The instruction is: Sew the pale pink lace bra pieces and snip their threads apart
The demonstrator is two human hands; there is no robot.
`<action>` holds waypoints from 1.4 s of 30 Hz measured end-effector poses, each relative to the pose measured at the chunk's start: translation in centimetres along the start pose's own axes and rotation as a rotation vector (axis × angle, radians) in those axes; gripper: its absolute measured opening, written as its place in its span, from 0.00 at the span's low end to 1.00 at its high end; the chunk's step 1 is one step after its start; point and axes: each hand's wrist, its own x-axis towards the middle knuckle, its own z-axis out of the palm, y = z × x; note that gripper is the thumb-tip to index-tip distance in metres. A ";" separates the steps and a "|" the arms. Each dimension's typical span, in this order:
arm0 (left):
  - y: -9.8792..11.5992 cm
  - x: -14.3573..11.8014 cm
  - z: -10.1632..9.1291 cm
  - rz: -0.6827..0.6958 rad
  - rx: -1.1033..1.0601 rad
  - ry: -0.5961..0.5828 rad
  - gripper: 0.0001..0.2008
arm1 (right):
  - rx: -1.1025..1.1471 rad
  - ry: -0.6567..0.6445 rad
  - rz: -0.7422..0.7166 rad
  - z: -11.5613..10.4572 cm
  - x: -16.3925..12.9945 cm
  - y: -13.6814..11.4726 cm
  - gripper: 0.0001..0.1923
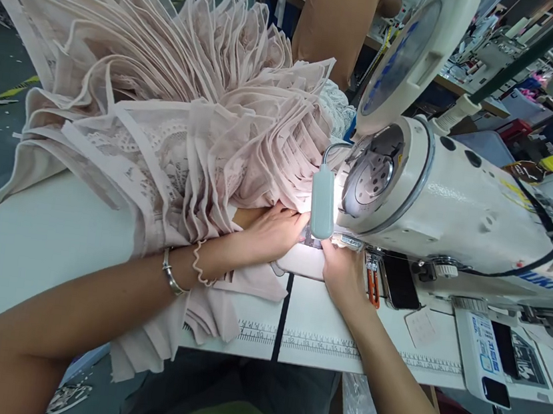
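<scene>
From the head view, I am looking into a crowded sewing workshop: more machines and benches run off to the right, and a person in a tan top (338, 13) stands at the bench beyond mine, back turned. My own white tabletop (50, 240) carries printed ruler strips (320, 343) along its near edge, placed where cloth can be measured without reaching for a tape.

A large fanned heap of pale pink fabric pieces (170, 86) sits on the left half of the tabletop and spills over its near edge. It lies just beside the needle area, so I judge each piece can be drawn across without lifting.

My left hand (273, 230) lies flat, fingers spread and unclenched, pressing the pink piece under the needle (252, 278) down against the bed; a flat palm keeps thin mesh from creeping. A bangle and a coiled band ring that wrist.

My right hand (343, 276) rests at the front of the presser foot, fingertips tucked under the machine head. I cannot tell whether they pinch the cloth edge or only steady it.

The white sewing machine (458, 202) lies across the right side, and its small lamp (323, 203) bends down over the needle to light the seam. Orange-handled snips (372, 286) lie just right of my right hand, near for thread cutting.
</scene>
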 end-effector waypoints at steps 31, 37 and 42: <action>0.4 0.0 -1.0 -0.090 -0.126 -0.035 0.10 | -0.158 -0.058 -0.020 0.4 -1.2 -0.3 0.30; 0.5 0.0 -0.6 -0.099 -0.140 0.006 0.08 | -0.149 -0.058 -0.012 0.5 -1.3 -0.3 0.31; 0.6 -0.1 -1.1 -0.105 -0.147 -0.046 0.09 | -0.154 -0.061 -0.011 0.7 -1.2 -0.3 0.31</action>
